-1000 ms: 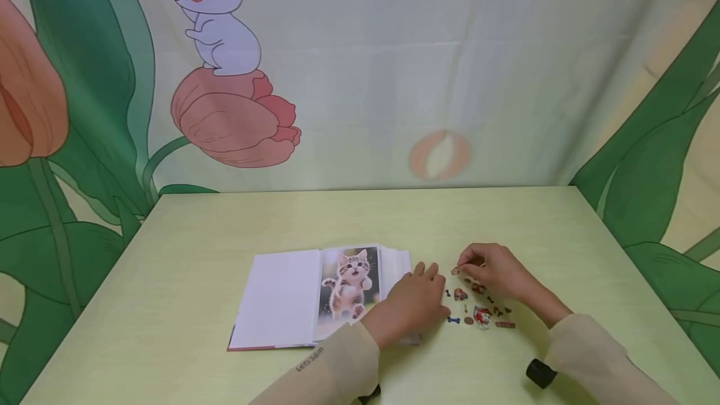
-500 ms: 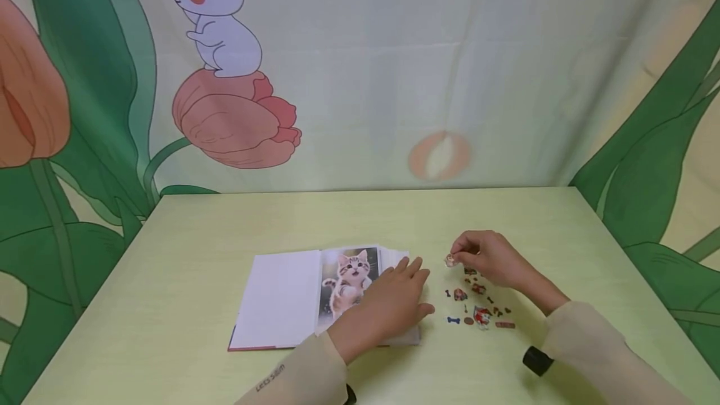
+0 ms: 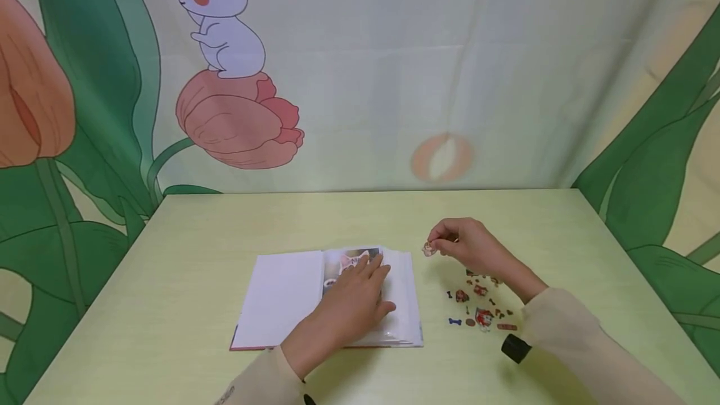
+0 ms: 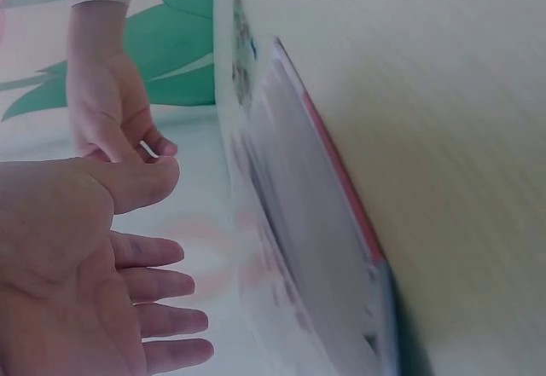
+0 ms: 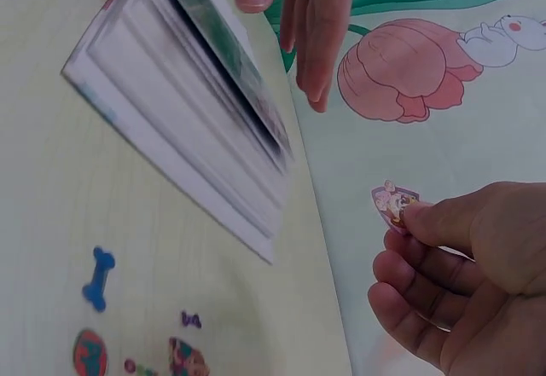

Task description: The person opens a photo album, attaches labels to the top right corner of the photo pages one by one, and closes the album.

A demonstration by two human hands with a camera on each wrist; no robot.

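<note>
Taking the open album [image 3: 288,297] as reference, we locate the left hand [image 3: 351,299] above its pages, fingers extended, holding nothing; the right hand [image 3: 468,244], to its right, pinching one sticker [image 5: 392,203] by thumb and forefinger; and loose stickers [image 3: 483,317] rightward on the worktop [image 3: 185,292].

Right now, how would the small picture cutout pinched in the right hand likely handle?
The cutout is probably very light, being tiny beside the right hand. It seems fairly stiff, jutting from the pinch without visible droop.
</note>
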